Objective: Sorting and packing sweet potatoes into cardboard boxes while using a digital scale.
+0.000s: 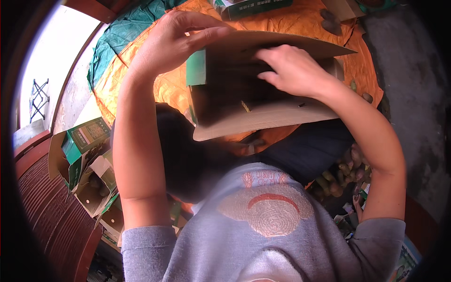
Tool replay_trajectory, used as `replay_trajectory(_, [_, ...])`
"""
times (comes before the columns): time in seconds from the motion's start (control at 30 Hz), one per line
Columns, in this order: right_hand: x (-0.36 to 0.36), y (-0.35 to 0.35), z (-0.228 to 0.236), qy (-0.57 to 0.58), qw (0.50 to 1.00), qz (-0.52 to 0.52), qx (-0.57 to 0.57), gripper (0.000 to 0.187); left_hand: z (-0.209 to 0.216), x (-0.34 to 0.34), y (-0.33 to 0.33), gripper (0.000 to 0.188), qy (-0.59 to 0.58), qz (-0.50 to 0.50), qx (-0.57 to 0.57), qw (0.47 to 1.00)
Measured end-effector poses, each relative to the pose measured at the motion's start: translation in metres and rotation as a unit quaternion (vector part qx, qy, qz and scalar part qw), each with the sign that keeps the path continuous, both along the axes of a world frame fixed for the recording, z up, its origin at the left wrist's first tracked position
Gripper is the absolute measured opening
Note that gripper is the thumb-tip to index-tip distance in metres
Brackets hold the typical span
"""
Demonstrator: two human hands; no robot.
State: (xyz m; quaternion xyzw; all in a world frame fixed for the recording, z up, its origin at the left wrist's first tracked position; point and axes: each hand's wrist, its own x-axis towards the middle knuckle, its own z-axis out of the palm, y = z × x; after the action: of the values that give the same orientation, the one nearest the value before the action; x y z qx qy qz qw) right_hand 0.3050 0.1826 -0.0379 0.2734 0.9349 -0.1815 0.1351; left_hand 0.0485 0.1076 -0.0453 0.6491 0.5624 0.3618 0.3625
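Note:
An open cardboard box (256,117), brown inside with green on its outer side, lies before me with its flaps spread. At its far left corner my left hand (185,40) is closed on the edge of the far flap, thumb on the near side. My right hand (296,70) reaches over the box's mouth from the right, its thumb and forefinger apart and pointing left. Nothing shows between those fingers, though they are slightly blurred. The box's inside is dark. A small yellow strip (245,106) shows near the near flap.
An orange sheet (171,91) spreads under the box, with a teal sheet (115,47) at the far left. Green boxes (87,141) stand at left beside reddish-brown slats (58,202). Brown tubers (330,22) lie at the far right; more lumpy produce (333,183) sits near my right elbow.

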Motion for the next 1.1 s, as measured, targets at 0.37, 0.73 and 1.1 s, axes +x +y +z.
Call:
replay_trajectory(0.37, [0.408,-0.041,0.038,0.26,0.791,-0.498,0.241,0.029,0.004,0.007,0.004,0.037,0.001,0.075,0.002,0.997])
replay_trajectory(0.73, [0.529,-0.329,-0.256,-0.045,0.609,-0.785,-0.105,0.018,-0.005,-0.013,-0.001,0.05,-0.154,0.247,-0.037,0.956])
replay_trajectory(1.1, [0.585,-0.339,-0.325,0.004,0.608,-0.774,-0.176,0.015,-0.043,-0.081,-0.053,0.049,0.187,0.21,-0.161,0.946])
